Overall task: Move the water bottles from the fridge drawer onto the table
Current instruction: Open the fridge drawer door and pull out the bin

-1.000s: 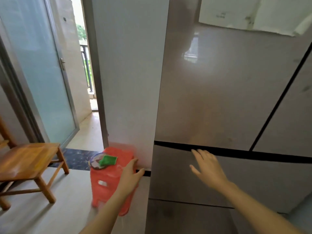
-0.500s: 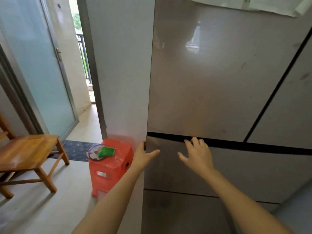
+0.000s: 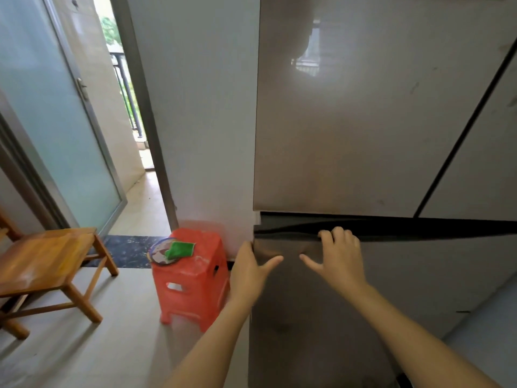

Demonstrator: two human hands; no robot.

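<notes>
Head view: the drawer (image 3: 391,275) is a grey-brown glossy front below the fridge's upper door (image 3: 349,121). A dark gap shows along its top edge, and its left corner stands slightly out from the fridge body. What is inside is hidden, so the bottles cannot be seen.

The left hand (image 3: 249,271) grips the drawer's left edge, with its fingers round the side and its thumb flat on the front. The right hand (image 3: 338,256) is just to the right of it. Its fingers are hooked over the drawer's top edge into the gap, and its thumb is spread on the front.

Just left of the left hand a red stool (image 3: 193,278) stands on the floor (image 3: 98,345), close against the fridge's side wall (image 3: 201,107). It carries a round dish (image 3: 158,252) with a green cloth (image 3: 179,249) lying partly over it. Further left, well apart from the hands, is a wooden chair (image 3: 47,259).

Beyond the stool a dark mat (image 3: 131,249) lies at a doorway. A frosted glass door (image 3: 53,121) stands open there, and a railing (image 3: 126,88) and greenery show outside. The floor is pale grey and smooth.
</notes>
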